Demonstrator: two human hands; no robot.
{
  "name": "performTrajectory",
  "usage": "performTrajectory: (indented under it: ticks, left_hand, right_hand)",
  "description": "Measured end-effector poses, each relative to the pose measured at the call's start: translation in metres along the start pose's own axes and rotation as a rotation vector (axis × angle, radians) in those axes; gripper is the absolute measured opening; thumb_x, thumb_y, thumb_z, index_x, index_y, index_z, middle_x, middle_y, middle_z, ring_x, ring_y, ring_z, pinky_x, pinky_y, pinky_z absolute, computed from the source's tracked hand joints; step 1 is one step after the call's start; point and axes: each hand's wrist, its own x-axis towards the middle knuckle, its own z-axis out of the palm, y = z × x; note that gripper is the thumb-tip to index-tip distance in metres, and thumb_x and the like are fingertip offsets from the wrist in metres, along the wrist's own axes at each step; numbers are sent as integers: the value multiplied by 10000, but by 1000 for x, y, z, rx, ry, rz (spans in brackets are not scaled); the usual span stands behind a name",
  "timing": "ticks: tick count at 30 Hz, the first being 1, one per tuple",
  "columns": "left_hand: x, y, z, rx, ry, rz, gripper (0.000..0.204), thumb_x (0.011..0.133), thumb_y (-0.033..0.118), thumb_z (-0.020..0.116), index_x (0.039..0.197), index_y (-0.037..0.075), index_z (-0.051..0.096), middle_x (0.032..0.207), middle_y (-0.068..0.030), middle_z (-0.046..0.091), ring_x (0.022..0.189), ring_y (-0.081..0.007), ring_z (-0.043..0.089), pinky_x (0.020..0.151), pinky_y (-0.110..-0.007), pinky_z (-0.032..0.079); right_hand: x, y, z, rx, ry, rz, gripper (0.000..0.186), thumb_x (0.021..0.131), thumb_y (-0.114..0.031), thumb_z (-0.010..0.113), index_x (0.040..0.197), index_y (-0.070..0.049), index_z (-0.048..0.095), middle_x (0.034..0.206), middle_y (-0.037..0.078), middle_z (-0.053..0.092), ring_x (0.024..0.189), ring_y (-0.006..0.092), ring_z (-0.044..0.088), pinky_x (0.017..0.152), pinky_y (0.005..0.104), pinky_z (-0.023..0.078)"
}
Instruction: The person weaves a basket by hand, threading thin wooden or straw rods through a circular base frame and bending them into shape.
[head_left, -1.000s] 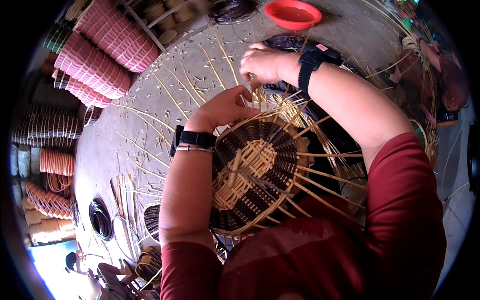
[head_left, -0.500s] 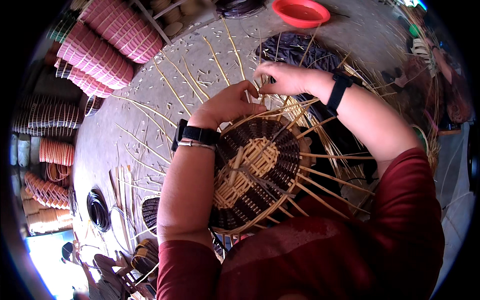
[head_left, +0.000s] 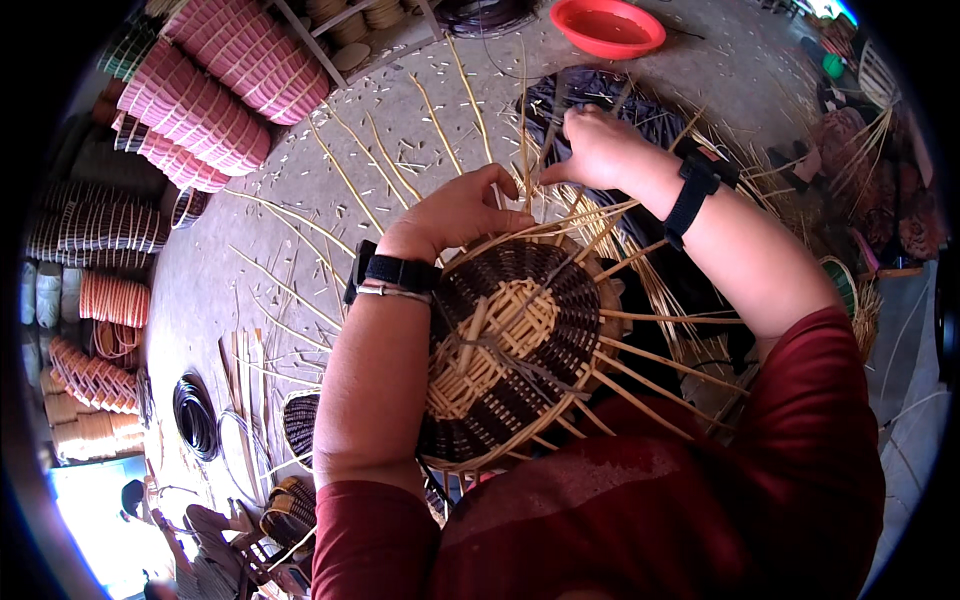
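Note:
A round wicker basket [head_left: 570, 265], seen into its hollow, lies before me with dark brown woven sides and a pale woven base. Pale cane stakes [head_left: 670, 317] stick out all around its rim. At the far rim my left hand [head_left: 455, 210] is closed, its thumb and fingers pinching canes there; the exact strand is hidden. My right hand [head_left: 605, 150] is lifted beyond that rim, thumb and fingers apart, beside upright canes and a blurred strand. Loose pale sticks [head_left: 475, 325] and a thin grey strip lie inside the basket.
Stacked pink baskets [head_left: 195, 110] stand at far left, near a shelf. A red basin [head_left: 608, 28] sits on the floor at the back. Dark cloth [head_left: 585, 95] and loose canes lie beyond my right hand. A black coil [head_left: 194, 415] rests on the left. Other people sit at the edges.
My right hand has moved up and to the right, away from my left hand, and its thumb and fingers have spread. My left hand and the basket have stayed nearly still.

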Motion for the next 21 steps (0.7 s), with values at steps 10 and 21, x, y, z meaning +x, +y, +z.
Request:
performTrajectory:
  ticks: [10, 21]
  left_hand:
    - [6, 3, 1, -11, 5, -20, 486, 871, 357, 877, 1143, 73, 591, 816, 18, 599, 751, -104, 526, 648, -287, 434]
    - [6, 1, 1, 5, 25, 11, 490, 846, 362, 898, 1102, 88, 583, 850, 14, 601, 784, -106, 525, 657, -286, 432]
  right_hand:
    - [34, -7, 11, 487, -300, -176, 493, 1045, -302, 623, 1484, -91, 550, 1387, 229, 642, 1236, 271, 645, 1041, 352, 498]
    - [24, -6, 42, 410, 11, -214, 636, 938, -176, 733, 1474, -100, 400, 1107, 183, 711, 1001, 330, 710, 911, 429, 546]
